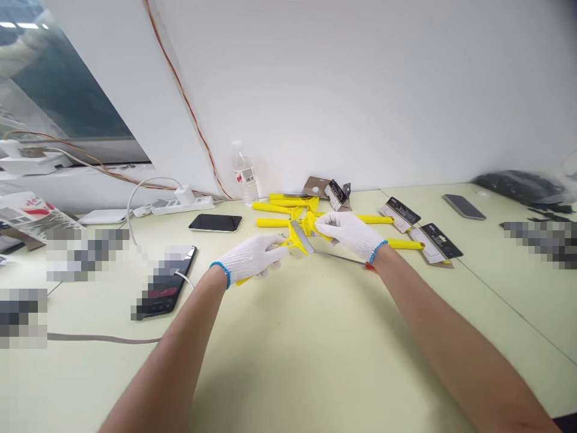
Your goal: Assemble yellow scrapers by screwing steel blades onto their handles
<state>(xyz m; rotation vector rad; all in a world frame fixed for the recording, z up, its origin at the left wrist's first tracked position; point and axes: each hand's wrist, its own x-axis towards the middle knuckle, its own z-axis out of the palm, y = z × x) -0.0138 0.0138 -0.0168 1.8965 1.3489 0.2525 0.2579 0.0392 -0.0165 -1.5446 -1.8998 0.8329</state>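
My left hand (252,255), in a white knit glove with a blue cuff, is closed around the handle of a yellow scraper (297,238). The scraper's wide metal blade points to the right. My right hand (345,228), gloved alike, pinches a small yellow plastic piece (309,223) just beyond that blade; its fingertips partly cover the piece. Several other yellow scrapers (273,222) lie behind and beside my hands, handles pointing left and right. Under my right wrist lies a thin metal rod (342,258) with an orange-red end, partly hidden.
Black-and-white cardboard packaging cards (436,242) lie at the right, with more cards (336,193) by the wall. A water bottle (244,174) stands at the back. Phones (215,223) and a power strip (183,203) with cables are at the left, another phone (464,206) at the right.
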